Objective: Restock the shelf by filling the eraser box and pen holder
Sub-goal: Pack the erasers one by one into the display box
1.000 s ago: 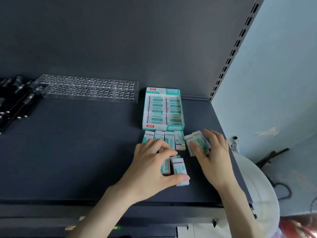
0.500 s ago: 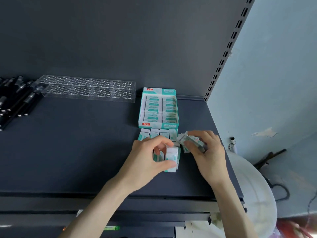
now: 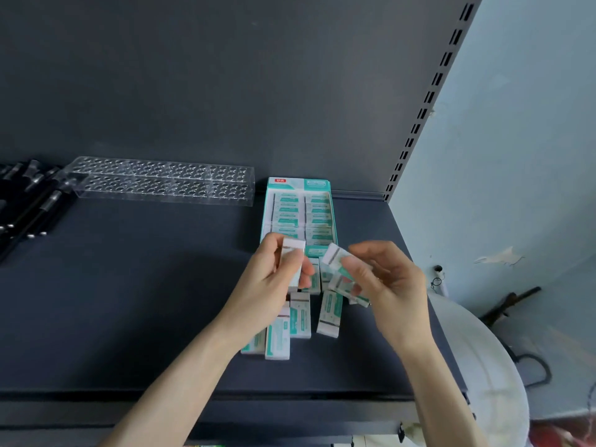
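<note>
A teal and white eraser box (image 3: 269, 201) stands open at the back of the dark shelf, with rows of erasers inside. My left hand (image 3: 267, 285) grips erasers (image 3: 293, 256) held upright just in front of the box. My right hand (image 3: 387, 285) holds two or three erasers (image 3: 335, 256) tilted, lifted off the shelf. Several loose erasers (image 3: 300, 317) lie on the shelf below my hands. A clear pen holder (image 3: 161, 180) with many round holes lies at the back left. Black pens (image 3: 29, 204) lie at the far left.
The dark shelf (image 3: 129, 301) has a front edge near the bottom of the view. A slotted upright (image 3: 429, 98) bounds it on the right, beside a pale blue wall. A white round object (image 3: 477, 366) sits below the shelf at the right.
Both hands have picked erasers up from the shelf and raised them toward the box. The row in front of the box has become disordered.
</note>
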The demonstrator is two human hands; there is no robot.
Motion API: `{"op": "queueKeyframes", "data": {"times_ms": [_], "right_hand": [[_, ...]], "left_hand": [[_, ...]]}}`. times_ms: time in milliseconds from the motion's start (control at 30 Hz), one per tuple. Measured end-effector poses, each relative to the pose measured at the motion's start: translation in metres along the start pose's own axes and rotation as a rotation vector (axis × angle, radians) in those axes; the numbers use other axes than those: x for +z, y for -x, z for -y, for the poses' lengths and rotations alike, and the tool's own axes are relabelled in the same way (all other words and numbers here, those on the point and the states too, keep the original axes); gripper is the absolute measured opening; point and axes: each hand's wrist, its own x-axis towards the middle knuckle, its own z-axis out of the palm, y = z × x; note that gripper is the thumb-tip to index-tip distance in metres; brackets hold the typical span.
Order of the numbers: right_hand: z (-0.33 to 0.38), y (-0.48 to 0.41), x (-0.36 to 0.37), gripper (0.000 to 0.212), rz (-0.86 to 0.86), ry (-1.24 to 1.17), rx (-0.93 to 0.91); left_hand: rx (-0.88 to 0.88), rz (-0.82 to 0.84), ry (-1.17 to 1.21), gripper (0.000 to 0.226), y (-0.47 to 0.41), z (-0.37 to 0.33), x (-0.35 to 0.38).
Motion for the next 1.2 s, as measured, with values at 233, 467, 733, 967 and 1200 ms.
{"op": "queueKeyframes", "data": {"times_ms": [233, 467, 733, 967, 1200], "right_hand": [[0.006, -0.023, 0.018, 0.017, 0.142, -0.158, 0.08], [0.0, -0.041, 0.027, 0.03, 0.217, -0.047, 0.1], [-0.011, -0.074, 0.039, 0.026, 0.157, 0.423, -0.095], [-0.017, -0.089, 0.049, 0.023, 0.251, 0.522, -0.085], [-0.029, -0.089, 0.056, 0.012, 0.249, 0.603, -0.142]], "left_hand": [[0.013, 0.022, 0.032, 0.025, -0.02, -0.001, -0.017], [0.017, -0.145, 0.045, 0.01, -0.04, 0.006, -0.036], [-0.036, -0.257, 0.068, 0.013, -0.066, 0.012, -0.049], [-0.127, -0.436, 0.303, 0.015, -0.072, 0.026, -0.051], [-0.107, -0.476, 0.352, 0.011, -0.072, 0.026, -0.051]]}}
